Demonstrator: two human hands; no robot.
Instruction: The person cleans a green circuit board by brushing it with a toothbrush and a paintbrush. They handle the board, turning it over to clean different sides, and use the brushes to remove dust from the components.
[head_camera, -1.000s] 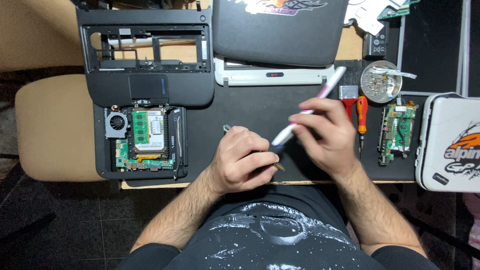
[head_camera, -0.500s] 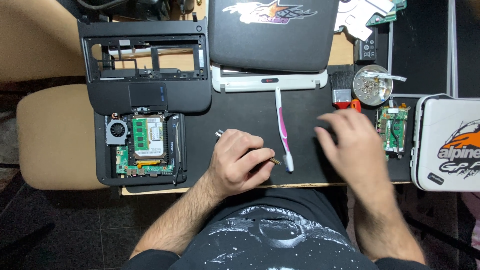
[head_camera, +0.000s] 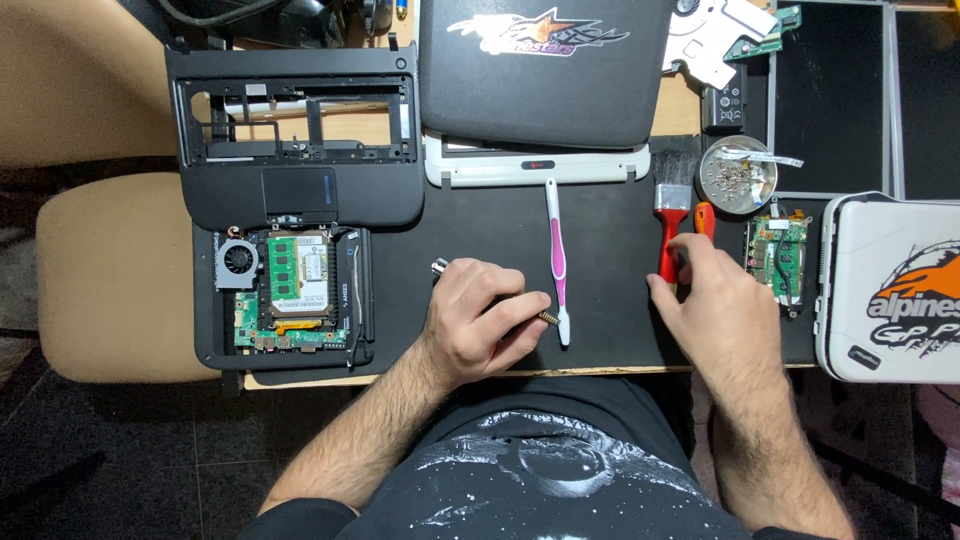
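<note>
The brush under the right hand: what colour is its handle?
Red handle, dark bristles; the brush shows in the head view, by the right hand.

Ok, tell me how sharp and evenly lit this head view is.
Head view: mostly sharp; the left hand, the toothbrush and the open laptop base read crisply. The right hand, at the red-handled brush, is only slightly soft. Light is even on the black mat; the floor below is dark.

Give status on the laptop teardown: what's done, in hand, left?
Done: black palmrest frame is off, green mainboard exposed. In hand: left hand grips a small dark part with a gold-pinned connector; right hand closes on the red-handled paintbrush. Left: fan and board sit in the base.
</note>
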